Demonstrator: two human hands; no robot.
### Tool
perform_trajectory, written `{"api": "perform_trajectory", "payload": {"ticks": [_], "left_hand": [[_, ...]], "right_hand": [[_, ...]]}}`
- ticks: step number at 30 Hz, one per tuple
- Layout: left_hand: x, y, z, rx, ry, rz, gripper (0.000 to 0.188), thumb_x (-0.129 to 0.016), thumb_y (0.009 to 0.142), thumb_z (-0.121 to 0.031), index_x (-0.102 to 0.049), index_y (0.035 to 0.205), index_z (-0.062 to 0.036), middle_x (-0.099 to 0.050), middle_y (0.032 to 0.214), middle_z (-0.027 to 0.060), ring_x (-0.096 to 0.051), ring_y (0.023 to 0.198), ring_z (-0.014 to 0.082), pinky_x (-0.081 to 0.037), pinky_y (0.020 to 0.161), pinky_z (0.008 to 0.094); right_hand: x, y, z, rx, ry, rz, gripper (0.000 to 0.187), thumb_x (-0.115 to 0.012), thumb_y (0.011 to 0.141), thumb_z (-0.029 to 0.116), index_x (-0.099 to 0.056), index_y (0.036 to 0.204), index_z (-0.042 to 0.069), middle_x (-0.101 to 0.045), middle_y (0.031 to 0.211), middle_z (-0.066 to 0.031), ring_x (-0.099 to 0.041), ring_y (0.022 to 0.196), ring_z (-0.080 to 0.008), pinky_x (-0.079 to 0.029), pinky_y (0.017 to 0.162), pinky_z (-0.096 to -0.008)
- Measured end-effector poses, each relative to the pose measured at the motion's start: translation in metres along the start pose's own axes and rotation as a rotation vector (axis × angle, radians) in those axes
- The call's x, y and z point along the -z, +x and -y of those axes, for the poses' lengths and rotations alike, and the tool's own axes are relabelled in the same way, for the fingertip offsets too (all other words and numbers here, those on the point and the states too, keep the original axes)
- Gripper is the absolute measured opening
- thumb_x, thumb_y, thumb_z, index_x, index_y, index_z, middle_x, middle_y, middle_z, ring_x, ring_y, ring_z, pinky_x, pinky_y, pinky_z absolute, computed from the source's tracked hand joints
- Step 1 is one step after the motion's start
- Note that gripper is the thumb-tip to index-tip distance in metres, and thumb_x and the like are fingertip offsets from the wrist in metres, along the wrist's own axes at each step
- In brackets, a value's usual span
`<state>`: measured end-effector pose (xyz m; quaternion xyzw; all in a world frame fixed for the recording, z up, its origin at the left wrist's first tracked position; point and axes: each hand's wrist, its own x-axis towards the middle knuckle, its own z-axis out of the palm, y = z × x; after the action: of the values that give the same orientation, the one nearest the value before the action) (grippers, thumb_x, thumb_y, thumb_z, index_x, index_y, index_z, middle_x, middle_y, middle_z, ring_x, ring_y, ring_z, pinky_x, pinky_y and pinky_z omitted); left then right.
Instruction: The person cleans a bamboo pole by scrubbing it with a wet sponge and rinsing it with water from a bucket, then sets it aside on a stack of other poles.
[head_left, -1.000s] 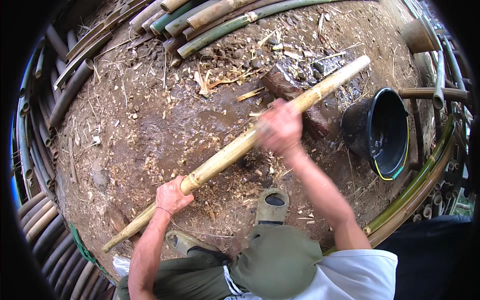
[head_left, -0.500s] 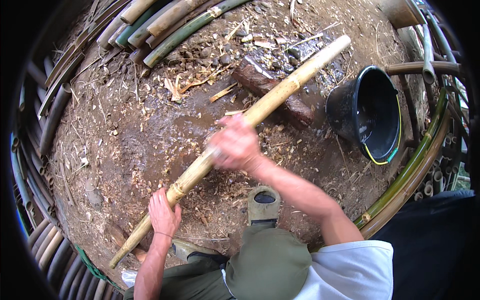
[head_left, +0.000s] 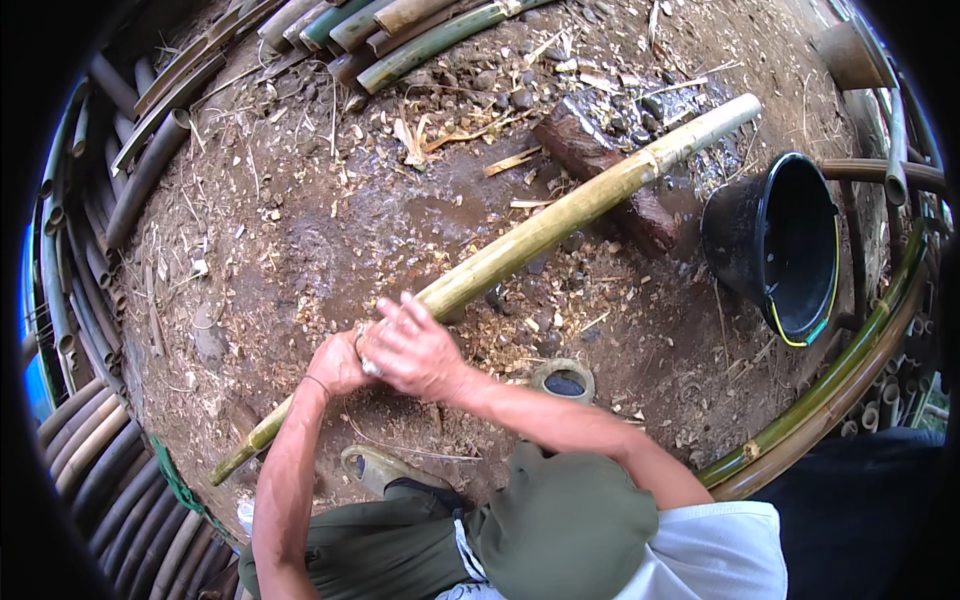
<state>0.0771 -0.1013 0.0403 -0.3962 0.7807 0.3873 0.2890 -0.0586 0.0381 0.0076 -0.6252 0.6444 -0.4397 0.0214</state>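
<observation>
Your bamboo pole (head_left: 545,232) runs diagonally, narrow end lower left, pale thicker end upper right, crossing over that reddish-brown wooden block (head_left: 578,142). Your left hand (head_left: 338,364) is wrapped round its lower part; right hand (head_left: 412,352) right beside, blurry, can't tell if it's gripping.

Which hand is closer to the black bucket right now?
Right. The right hand is on the pole, left of the black bucket; the left hand is beside it on the same pole, farther from the bucket.

Pole (head_left: 545,235): over wood block (head_left: 578,146) | bucket (head_left: 735,235): right of block | bamboo stack (head_left: 104,482): far left
</observation>
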Motion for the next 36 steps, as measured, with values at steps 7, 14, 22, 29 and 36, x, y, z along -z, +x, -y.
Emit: {"api": "perform_trajectory", "payload": {"ticks": [7,14,22,29,36], "left_hand": [[0.005,-0.001,-0.015,-0.034,-0.03,0.017,0.047,-0.074,0.06,-0.032,-0.068,0.099,-0.0065,-0.071,0.086,0.0167,-0.068,0.079,0.0348,-0.054,0.078,0.0427],[-0.054,-0.019,-0.015,-0.204,0.385,-0.642,0.058,-0.085,0.067,-0.021,-0.058,0.115,-0.0049,-0.062,0.103,0.0139,-0.062,0.098,0.0315,-0.052,0.088,0.0395],[-0.012,0.002,-0.001,-0.026,-0.124,0.112,0.04,-0.077,0.064,-0.019,-0.07,0.101,-0.0042,-0.073,0.084,0.0137,-0.069,0.076,0.0256,-0.056,0.076,0.0374],[-0.002,0.009,-0.011,0.037,-0.209,0.297,0.043,-0.081,0.063,-0.019,-0.071,0.1,-0.0009,-0.072,0.084,0.0077,-0.064,0.078,0.0163,-0.053,0.078,0.0326],[-0.045,-0.044,-0.035,-0.072,0.226,-0.358,0.071,-0.074,0.07,-0.014,-0.047,0.135,-0.0048,-0.056,0.114,0.0171,-0.057,0.108,0.0401,-0.046,0.097,0.048]], "right_hand": [[0.255,0.003,-0.296,-0.316,-0.773,-0.242,0.015,-0.074,0.082,0.022,-0.07,0.091,0.01,-0.069,0.093,-0.0135,-0.065,0.097,-0.0321,-0.046,0.097,-0.048],[0.061,0.015,-0.066,-0.159,-0.274,-0.141,0.02,-0.061,0.087,0.025,-0.069,0.093,0.008,-0.07,0.099,-0.0142,-0.065,0.109,-0.0306,-0.043,0.099,-0.0477],[0.186,0.002,-0.239,-0.13,-0.631,-0.065,0.018,-0.063,0.093,0.031,-0.07,0.092,0.014,-0.07,0.089,-0.0075,-0.064,0.1,-0.0259,-0.044,0.101,-0.0482],[0.116,0.021,-0.15,-0.234,-0.598,-0.163,0.024,-0.05,0.091,0.022,-0.067,0.083,0.008,-0.068,0.083,-0.0168,-0.064,0.106,-0.0332,-0.042,0.103,-0.051],[0.087,-0.008,-0.113,-0.074,-0.242,-0.044,0.032,-0.072,0.083,0.042,-0.073,0.104,0.018,-0.072,0.106,-0.0014,-0.059,0.124,-0.0289,-0.032,0.117,-0.0542]]}}
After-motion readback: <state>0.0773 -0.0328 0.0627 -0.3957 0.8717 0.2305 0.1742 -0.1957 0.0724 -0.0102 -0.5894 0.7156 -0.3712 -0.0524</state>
